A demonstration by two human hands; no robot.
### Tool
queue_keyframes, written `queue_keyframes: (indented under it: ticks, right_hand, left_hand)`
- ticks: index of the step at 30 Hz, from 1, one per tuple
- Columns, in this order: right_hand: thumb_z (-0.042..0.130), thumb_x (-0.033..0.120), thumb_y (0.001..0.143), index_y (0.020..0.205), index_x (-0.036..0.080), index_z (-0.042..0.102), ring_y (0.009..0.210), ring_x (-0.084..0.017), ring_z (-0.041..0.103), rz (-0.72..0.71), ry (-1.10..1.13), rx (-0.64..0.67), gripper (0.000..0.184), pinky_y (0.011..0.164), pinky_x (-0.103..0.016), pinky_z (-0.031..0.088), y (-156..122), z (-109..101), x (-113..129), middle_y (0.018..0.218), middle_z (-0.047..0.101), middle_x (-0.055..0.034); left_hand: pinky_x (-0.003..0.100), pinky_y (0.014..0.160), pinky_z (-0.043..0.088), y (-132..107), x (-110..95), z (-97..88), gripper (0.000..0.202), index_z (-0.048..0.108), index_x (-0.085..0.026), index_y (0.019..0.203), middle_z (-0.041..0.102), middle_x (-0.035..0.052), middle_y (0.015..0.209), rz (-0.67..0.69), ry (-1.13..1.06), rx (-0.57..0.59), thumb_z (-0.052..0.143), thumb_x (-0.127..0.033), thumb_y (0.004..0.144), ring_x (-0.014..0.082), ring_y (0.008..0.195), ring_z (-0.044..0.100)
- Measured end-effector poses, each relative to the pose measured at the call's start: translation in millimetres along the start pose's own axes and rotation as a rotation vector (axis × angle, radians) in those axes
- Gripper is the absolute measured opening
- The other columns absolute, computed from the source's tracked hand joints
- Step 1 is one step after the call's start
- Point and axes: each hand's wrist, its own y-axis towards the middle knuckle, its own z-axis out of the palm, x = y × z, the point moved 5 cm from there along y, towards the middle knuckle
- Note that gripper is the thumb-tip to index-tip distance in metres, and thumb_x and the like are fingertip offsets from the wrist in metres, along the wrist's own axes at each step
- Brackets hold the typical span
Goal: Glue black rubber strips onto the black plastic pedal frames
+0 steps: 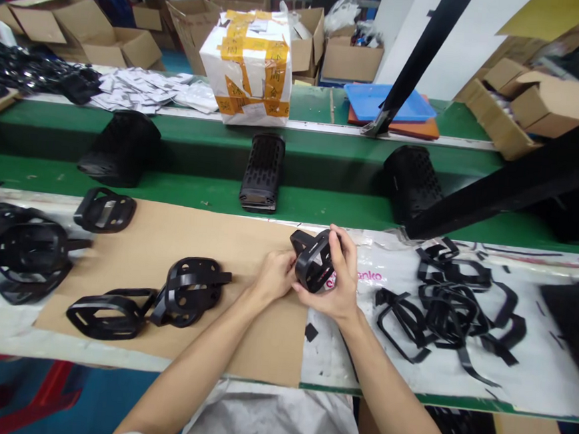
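Worktop point(395, 272), one, white-covered, with a green strip point(321, 203) running along its far side. Cardboard sheet point(168, 234), one, flat on the worktop, reaching under the left forearm. Heap of black frames point(21, 243), left of the sheet's middle, blurred, count uncertain. Heap of black strips point(455, 313), thin and bent, on the right part of the white covering; apparently light and flexible. Perforated black housings, one point(261, 171) ahead of the hands on the green strip, others to either side. Loose black frames on the cardboard, three: one point(116, 220) near the far left corner, and two, point(191, 289) and point(107, 306), close together nearer the front. Hands, two: right hand point(336, 291) grasping the held frame by its right side, thumb below and fingers above; left hand point(278, 273) curled in and gripping at its left side, fingertips hidden. Held frame point(306, 262), black, slotted, raised tilted between the hands above the cardboard's right edge; judged light, fairly stiff moulded plastic, smooth enough to slip, its slender bars the likeliest part to bend; best taken by the thicker outer rim on opposite sides. Black scrap point(311, 332), one, flat, just beside the cardboard's right edge.
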Motion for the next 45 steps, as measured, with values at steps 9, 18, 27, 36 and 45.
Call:
queue_keyframes:
  ticks: [9,18,27,36,45]
  right_hand:
    - [0.073,0.057,0.092,0.173,0.025,0.020,0.161,-0.037,0.027,0.232,0.079,0.299,0.102,0.129,-0.059,0.033,7.8,-1.2,-4.8,0.174,0.025,-0.0147]
    - [0.064,0.035,0.096,0.144,0.023,0.057,0.104,-0.031,0.069,0.669,-0.177,0.386,0.049,0.094,-0.049,0.059,-72.5,-46.7,1.9,0.121,0.066,-0.0120]
    - [0.060,0.040,0.093,0.123,0.016,0.070,0.067,-0.024,0.066,0.979,0.117,0.355,0.040,0.066,-0.038,0.058,-94.2,-47.3,-9.3,0.089,0.072,-0.0090]
    - [0.061,0.068,0.100,0.157,0.024,0.050,0.035,-0.007,0.039,1.328,0.697,0.402,0.073,0.031,-0.020,0.025,-123.8,-29.8,27.6,0.083,0.063,0.0006]
    - [0.059,0.066,0.102,0.170,0.024,0.035,0.051,-0.014,0.037,1.279,0.415,0.366,0.083,0.042,-0.024,0.031,-132.9,-25.5,37.7,0.075,0.055,0.0004]
  left_hand:
    - [0.030,0.073,0.049,7.4,-0.3,-13.6,0.025,0.074,-0.018,0.086,0.075,0.0088,0.083,0.002,0.097,0.028,0.055,-0.030,0.097,0.0248,0.078,0.070]
    - [0.051,0.099,0.050,-3.6,10.6,-28.1,0.019,0.071,-0.015,0.102,0.068,0.0187,0.123,0.022,0.558,-0.200,0.056,-0.026,0.098,0.0364,0.115,0.060]
    - [0.058,0.126,0.035,-6.0,22.1,-25.1,0.045,0.057,-0.011,0.144,0.048,0.0220,0.160,0.143,0.527,-0.297,0.052,-0.021,0.100,0.0371,0.151,0.041]
    - [0.057,0.130,0.030,-7.3,21.8,-20.3,0.055,0.052,-0.012,0.154,0.042,0.0194,0.168,0.116,0.546,-0.243,0.053,-0.018,0.099,0.0342,0.159,0.035]
    - [0.055,0.132,0.028,-7.5,20.3,-19.7,0.052,0.056,-0.012,0.150,0.042,0.0158,0.169,0.115,0.565,-0.218,0.052,-0.018,0.099,0.0320,0.160,0.033]
